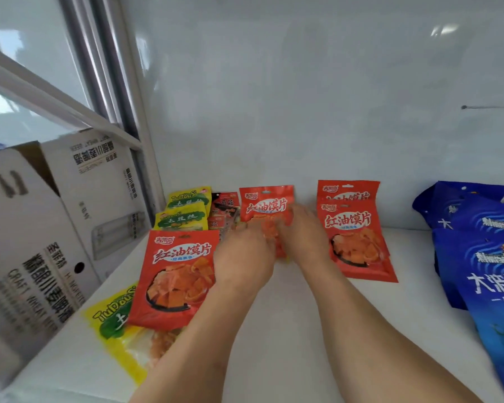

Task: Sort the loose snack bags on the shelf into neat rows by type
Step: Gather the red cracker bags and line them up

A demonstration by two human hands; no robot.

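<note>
Both my hands meet on one red snack bag (266, 203) at the back middle of the white shelf (288, 330). My left hand (243, 257) grips its lower left and my right hand (304, 235) its lower right; the bag stands upright against the back wall. Two more red bags (354, 237) lean stacked to the right. Another red bag (176, 274) lies at the front left, on top of a yellow bag (120, 333). Two yellow bags (184, 210) stand at the back left, with small dark red packets (223, 212) beside them.
Cardboard beer cartons (41, 242) fill the left side of the shelf. Large blue snack bags (483, 257) are piled at the right edge. A white wall (303, 97) closes the back, and a window frame (108, 82) runs up the left.
</note>
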